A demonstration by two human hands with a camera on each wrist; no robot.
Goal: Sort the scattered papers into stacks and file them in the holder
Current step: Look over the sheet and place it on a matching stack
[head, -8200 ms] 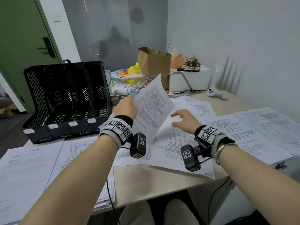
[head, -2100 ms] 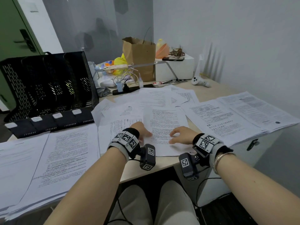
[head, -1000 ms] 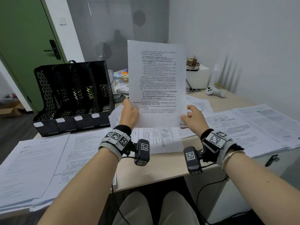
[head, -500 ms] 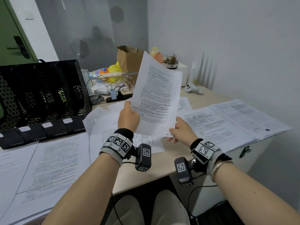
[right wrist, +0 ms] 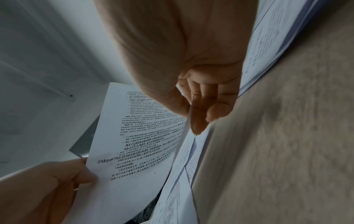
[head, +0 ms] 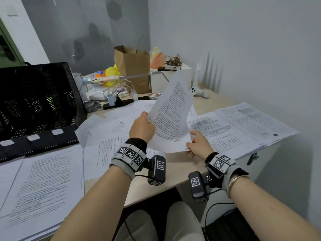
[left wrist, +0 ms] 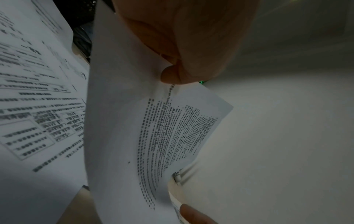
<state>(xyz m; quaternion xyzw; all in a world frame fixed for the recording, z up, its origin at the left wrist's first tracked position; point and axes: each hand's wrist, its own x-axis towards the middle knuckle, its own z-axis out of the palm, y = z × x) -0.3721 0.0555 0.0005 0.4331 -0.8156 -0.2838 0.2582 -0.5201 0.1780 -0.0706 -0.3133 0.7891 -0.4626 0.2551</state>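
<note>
A printed sheet (head: 172,113) tilts to the right above the desk, held by both hands. My left hand (head: 142,126) pinches its left edge; my right hand (head: 198,145) pinches its lower right corner. The left wrist view shows the sheet (left wrist: 153,136) under my thumb, and the right wrist view shows the same sheet (right wrist: 138,136) between my thumb and fingers (right wrist: 199,115). Loose papers (head: 118,129) lie scattered in the middle. Stacks (head: 239,129) lie on the right, and more stacks (head: 40,185) on the left. The black mesh holder (head: 34,101) stands at the back left.
A brown paper bag (head: 132,66), a white box (head: 171,77), cables with a power strip (head: 116,101) and a white controller (head: 199,92) crowd the back of the desk (head: 156,185). The grey wall runs close along the right.
The sheet has tipped from upright to the right and come lower, toward the right-hand stacks. Both hands keep hold of it. The head view has swung right.
</note>
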